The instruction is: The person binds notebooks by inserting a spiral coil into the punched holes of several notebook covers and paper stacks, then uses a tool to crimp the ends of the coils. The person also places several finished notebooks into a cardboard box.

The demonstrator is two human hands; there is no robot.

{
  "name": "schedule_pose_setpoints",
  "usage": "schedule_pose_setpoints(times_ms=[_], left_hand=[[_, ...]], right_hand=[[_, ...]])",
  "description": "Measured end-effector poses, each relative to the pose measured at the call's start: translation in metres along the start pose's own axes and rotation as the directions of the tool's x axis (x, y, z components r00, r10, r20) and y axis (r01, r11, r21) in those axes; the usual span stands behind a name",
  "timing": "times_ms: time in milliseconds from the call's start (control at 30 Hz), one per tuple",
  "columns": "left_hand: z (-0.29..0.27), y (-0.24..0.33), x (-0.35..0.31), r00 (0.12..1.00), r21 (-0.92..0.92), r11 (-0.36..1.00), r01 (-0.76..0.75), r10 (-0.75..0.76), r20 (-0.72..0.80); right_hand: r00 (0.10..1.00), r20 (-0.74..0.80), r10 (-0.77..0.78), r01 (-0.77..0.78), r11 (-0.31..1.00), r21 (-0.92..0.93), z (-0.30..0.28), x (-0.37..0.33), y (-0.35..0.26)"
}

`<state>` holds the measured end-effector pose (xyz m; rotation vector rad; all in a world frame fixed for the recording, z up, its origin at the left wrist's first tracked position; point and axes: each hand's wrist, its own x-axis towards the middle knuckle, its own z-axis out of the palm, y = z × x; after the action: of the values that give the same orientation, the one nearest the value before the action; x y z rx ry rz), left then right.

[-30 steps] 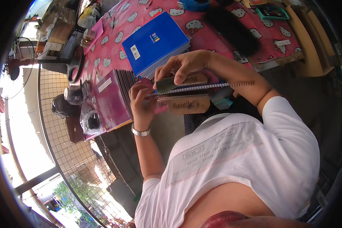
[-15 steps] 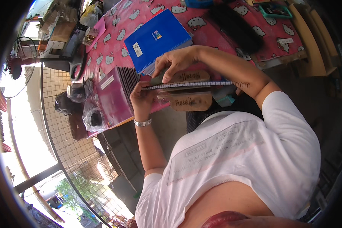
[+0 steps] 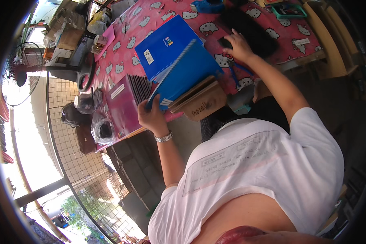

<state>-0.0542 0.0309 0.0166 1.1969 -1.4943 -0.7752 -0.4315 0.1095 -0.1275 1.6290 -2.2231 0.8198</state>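
Note:
My left hand (image 3: 153,118), with a metal watch band at its wrist, grips the lower left corner of a light-blue notebook (image 3: 193,71). A spiral runs along the notebook's upper left edge, and the notebook tilts over the table's near edge. My right hand (image 3: 238,46) is off the notebook, its fingers apart at the left side of a bundle of black coils (image 3: 256,34). Pliers with blue handles (image 3: 234,75) lie just below that hand. A brown board stand (image 3: 203,103) with handwriting stands against the notebook's near side.
A darker blue notebook stack (image 3: 164,44) lies behind, on the pink patterned tablecloth (image 3: 128,34). Purple spiral notebooks (image 3: 124,99) are stacked at the left. A teal tray (image 3: 289,11) and a blue tape dispenser (image 3: 207,5) sit at the far side. Cardboard (image 3: 327,40) stands at the right.
My right hand has left the notebook's spiral and moved right to the black coils. The notebook, seen edge-on before, has tipped to show its blue cover. My left hand still holds its corner.

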Motion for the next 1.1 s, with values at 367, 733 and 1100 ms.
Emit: schedule_pose_setpoints(times_ms=[367, 733, 1100], left_hand=[[-0.039, -0.022, 0.001, 0.959, -0.220, 0.973, 0.076, -0.011, 0.283], [-0.036, -0.036, -0.011, 0.977, -0.351, 0.933, 0.075, 0.002, 0.214], [-0.023, -0.030, -0.024, 0.993, -0.288, 0.957, -0.028, 0.059, 0.100]], right_hand=[[0.930, 0.250, 0.269, -0.336, 0.898, 0.283, -0.065, -0.103, -0.080], [0.923, -0.002, -0.384, 0.271, 0.650, 0.710, -0.112, -0.031, -0.261], [0.914, 0.058, -0.401, 0.298, 0.761, 0.576, -0.112, -0.036, -0.268]])
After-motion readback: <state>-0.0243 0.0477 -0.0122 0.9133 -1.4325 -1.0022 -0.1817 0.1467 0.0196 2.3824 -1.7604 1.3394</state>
